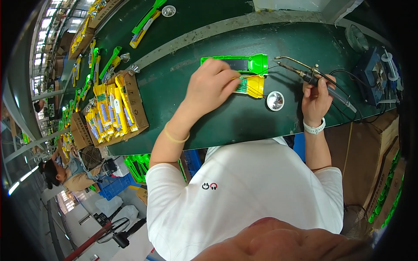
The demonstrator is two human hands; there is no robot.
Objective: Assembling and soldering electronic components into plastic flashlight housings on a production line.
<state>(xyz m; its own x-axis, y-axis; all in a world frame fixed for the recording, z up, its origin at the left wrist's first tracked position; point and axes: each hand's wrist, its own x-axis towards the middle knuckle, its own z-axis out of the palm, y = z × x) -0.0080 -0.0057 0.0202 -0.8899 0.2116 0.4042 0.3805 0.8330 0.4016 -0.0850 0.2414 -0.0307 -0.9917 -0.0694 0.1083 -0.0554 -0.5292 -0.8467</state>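
My left hand (210, 83) is closed in a pinch over the green and yellow parts, with a thin reddish wire (244, 75) at its fingertips. Just beyond lies an open bright green flashlight housing (259, 64), partly covered by that hand. Nearer to me is a yellow piece (256, 87) with a small green circuit board, and thin wires lead from it towards a round silver reflector (275, 101). To the right, my right hand (317, 102) grips a soldering iron (310, 77) with a curved metal feed tube. Its tip points left, beside the housing.
A cardboard box (138, 101) of yellow parts stands at the left. At the right edge sits a blue soldering station (370, 76) with a cable. A pale strip (204, 31) crosses the green table; more green housings (148, 17) lie beyond. Another person (72, 176) sits at far left.
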